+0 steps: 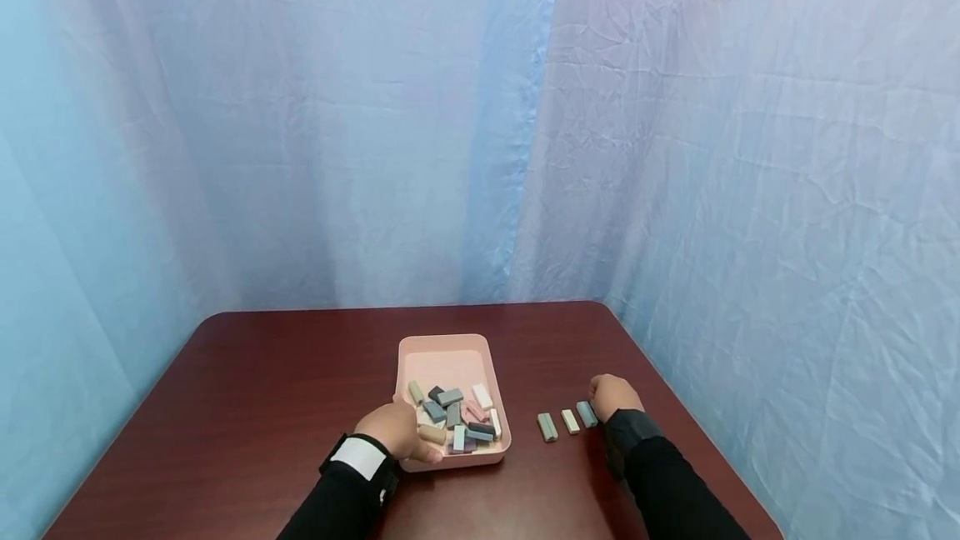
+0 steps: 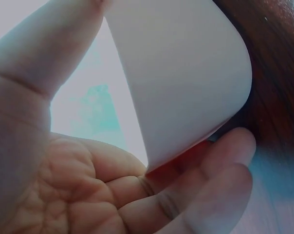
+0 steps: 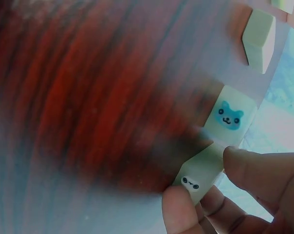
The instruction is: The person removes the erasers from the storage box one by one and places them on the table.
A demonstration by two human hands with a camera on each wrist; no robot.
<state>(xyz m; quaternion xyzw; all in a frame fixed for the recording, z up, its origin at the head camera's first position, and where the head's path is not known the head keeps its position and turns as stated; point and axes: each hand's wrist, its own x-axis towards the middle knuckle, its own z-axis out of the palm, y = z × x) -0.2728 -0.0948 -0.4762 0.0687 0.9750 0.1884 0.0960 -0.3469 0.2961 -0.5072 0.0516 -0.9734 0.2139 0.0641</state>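
Observation:
My left hand point(image 1: 393, 429) holds a pink tray point(image 1: 442, 347) at its near left side. In the left wrist view the thumb lies at the rim and curled fingers point(image 2: 225, 151) reach under the pale tray wall point(image 2: 186, 78). My right hand point(image 1: 617, 396) is at the right end of a row of small blocks on the table. Its thumb and fingers pinch a blue-grey block point(image 1: 587, 413) with a small white face printed on its end. Beside it lie a cream block point(image 1: 570, 422) with a blue bear face point(image 3: 229, 117) and a grey-green block point(image 1: 547, 427).
Several blocks in grey, white, pink, tan and dark blue lie jumbled in the tray's near part, such as a white block point(image 1: 482, 396). The dark red-brown table point(image 1: 300, 373) has rounded far corners. Pale blue curtains point(image 1: 375, 148) hang behind it and along both sides.

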